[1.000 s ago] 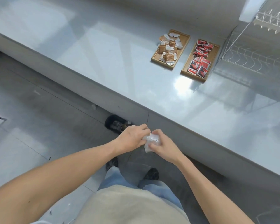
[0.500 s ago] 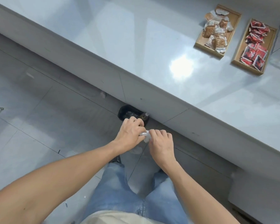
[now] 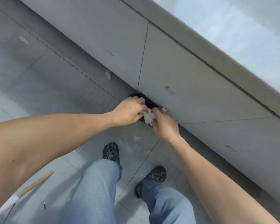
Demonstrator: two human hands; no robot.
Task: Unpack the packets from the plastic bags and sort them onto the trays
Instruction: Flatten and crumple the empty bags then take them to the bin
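A crumpled clear plastic bag is bunched between both my hands, low in front of the counter's side wall. My left hand pinches its left side, and my right hand grips its right side from below. Both hands hover over a black bin on the floor, mostly hidden behind them. The trays and packets are out of view.
The grey counter's front panel runs diagonally just beyond my hands, with its glossy top at the upper right. My legs and shoes stand on the tiled floor. A wooden stick lies at lower left, beside small scraps.
The view has tilted down to the floor, so the two trays have left the frame. My hands have carried the crumpled bag down over the black bin.
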